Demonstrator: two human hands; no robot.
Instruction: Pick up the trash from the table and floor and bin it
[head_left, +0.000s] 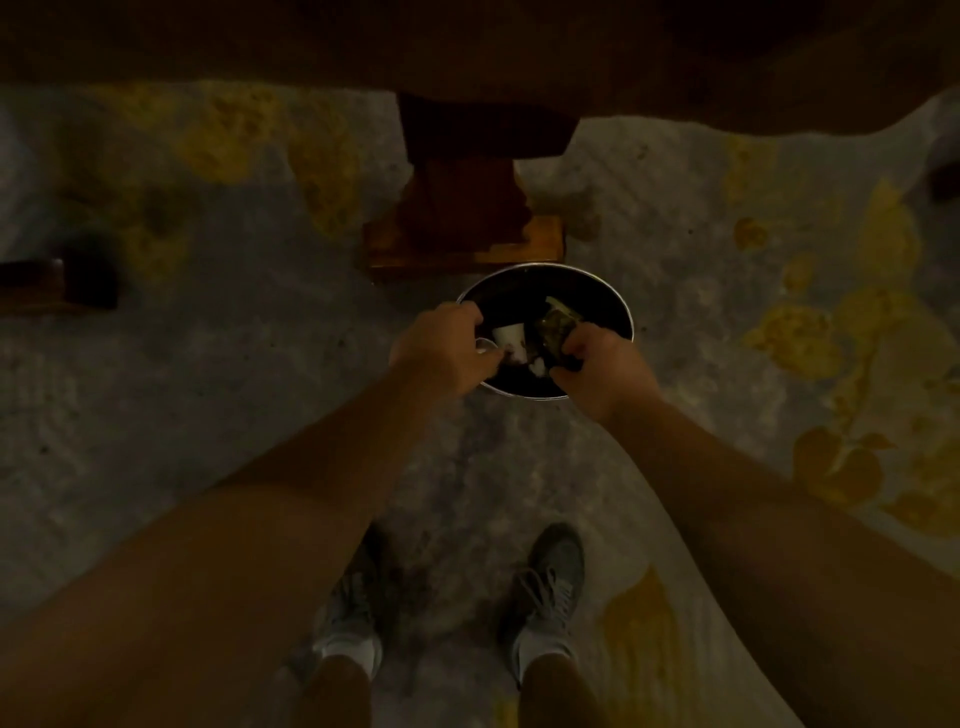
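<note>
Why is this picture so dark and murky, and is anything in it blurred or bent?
Head view: dim, warm light; the table overhead is nearly black. Only the bin rim glints. Left hand and right hand are soft, and the trash they hold is hard to identify. The wide lens stretches the forearms at the edges.

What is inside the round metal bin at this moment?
Over the bin mouth, the left hand holds a pale paper cup and the right hand a crumpled dark wrapper. A small white scrap shows below. The rest is dark or covered by the hands.
</note>
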